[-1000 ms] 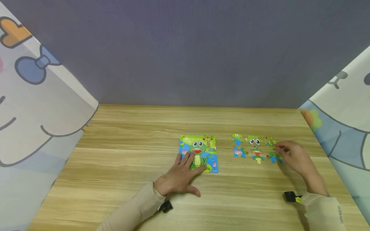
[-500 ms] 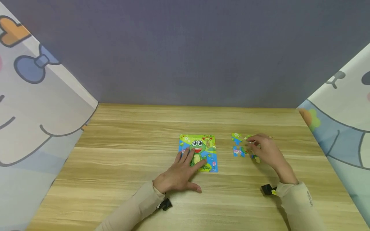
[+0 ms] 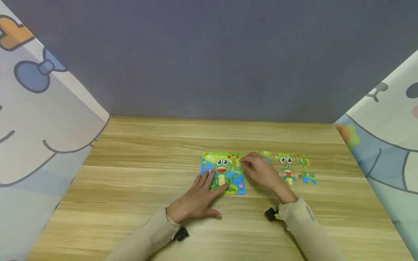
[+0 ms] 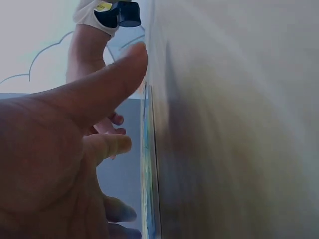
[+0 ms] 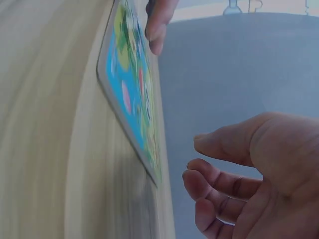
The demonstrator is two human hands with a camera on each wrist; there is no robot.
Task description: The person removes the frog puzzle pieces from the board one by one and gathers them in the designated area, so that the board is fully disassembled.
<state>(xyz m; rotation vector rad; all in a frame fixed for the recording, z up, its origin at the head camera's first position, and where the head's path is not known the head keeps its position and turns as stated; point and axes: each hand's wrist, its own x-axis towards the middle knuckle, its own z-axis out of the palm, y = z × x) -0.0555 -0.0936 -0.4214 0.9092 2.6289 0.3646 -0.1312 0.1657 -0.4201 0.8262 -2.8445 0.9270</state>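
Observation:
A square frog jigsaw puzzle [image 3: 225,165] lies flat on the wooden table, its picture complete where it shows. Across its lower left part my left hand [image 3: 197,201] rests with spread, straight fingers. My right hand [image 3: 261,173] is at the puzzle's upper right edge, fingers loosely bent. In the right wrist view the right hand [image 5: 279,169] has a gap between thumb and fingertips, with nothing in it. Right of that hand lie loose frog pieces: an eyes piece [image 3: 285,160], a mouth piece [image 3: 287,174] and several others, partly hidden by the hand.
The wooden table [image 3: 156,152] meets a grey panel [image 3: 209,65] at the back. Printed cartoon walls [image 3: 42,119] stand on both sides. A small black camera [image 3: 180,233] sits at the left wrist, another camera [image 3: 270,214] at the right.
My right hand has moved left, from the far end of the loose pieces, over them, to the puzzle's right edge. My left hand has stayed on the puzzle.

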